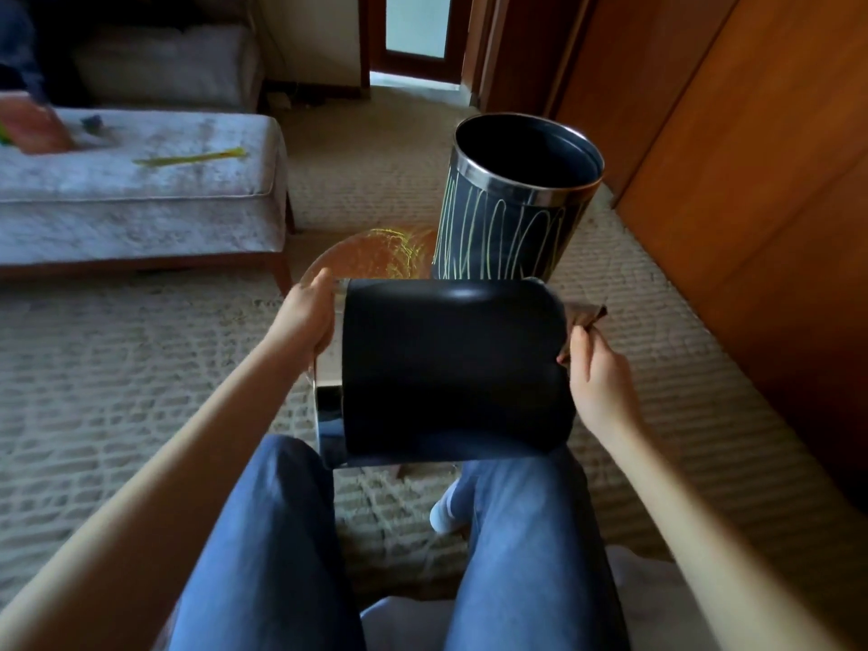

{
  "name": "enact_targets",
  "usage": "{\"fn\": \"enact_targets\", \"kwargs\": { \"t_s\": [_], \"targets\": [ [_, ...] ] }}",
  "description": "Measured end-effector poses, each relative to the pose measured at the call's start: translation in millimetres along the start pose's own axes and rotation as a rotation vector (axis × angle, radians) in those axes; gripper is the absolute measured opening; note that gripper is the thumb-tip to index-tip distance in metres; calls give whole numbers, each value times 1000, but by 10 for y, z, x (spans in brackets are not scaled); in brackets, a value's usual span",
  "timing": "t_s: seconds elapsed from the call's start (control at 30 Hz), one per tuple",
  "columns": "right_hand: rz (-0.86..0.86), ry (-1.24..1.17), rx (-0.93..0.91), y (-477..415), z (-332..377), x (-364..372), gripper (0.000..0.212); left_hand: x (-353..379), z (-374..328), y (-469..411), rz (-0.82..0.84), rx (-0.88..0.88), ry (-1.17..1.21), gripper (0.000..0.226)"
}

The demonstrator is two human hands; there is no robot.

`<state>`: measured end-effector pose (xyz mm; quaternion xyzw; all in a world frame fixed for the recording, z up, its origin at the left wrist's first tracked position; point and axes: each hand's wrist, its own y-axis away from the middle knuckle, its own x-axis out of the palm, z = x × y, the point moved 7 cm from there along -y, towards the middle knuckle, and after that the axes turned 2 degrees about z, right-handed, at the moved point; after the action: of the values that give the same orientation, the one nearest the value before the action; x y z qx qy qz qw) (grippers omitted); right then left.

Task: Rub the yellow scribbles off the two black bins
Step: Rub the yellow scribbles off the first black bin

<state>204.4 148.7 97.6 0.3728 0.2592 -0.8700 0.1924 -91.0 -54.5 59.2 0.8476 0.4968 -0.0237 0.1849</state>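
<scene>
A black bin (451,373) with a chrome rim lies on its side over my knees, rim to the left; its upward face shows no yellow marks. My left hand (305,317) grips the rim end. At the bin's base end my right hand (599,373) pinches a brown cloth (587,314). A second black bin (507,204) stands upright on the carpet just behind, tilted in view, covered in yellow scribbled loops.
A round glass table top (375,256) with yellow scribbles lies behind the held bin. A pale upholstered bench (141,190) with a yellow-green stick (192,158) stands at left. Wooden cupboard doors (751,180) line the right. My jeans-clad legs (272,533) stretch over beige carpet.
</scene>
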Motion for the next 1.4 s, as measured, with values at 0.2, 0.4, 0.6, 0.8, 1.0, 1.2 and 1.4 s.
{"fn": "enact_targets", "kwargs": {
  "t_s": [0.2,0.4,0.6,0.8,1.0,1.2,1.4],
  "targets": [
    [-87,34,-105,-150,109,-28,35,-13,31,-201,-53,58,62,43],
    [-348,227,-404,-230,456,-225,33,-65,-52,84,-178,305,9,40],
    [20,315,-727,372,816,702,43,-116,191,307,-214,333,-20,48],
    [160,299,-837,391,1507,1073,45,-172,468,576,-223,408,-16,45],
    [721,230,-329,-740,2022,1787,40,-198,647,760,-279,440,29,47],
    [392,258,-660,-169,2070,1471,41,-139,446,564,-261,392,107,47],
    [162,244,-939,964,1568,1329,39,-141,342,363,-228,399,138,52]
  ]
}}
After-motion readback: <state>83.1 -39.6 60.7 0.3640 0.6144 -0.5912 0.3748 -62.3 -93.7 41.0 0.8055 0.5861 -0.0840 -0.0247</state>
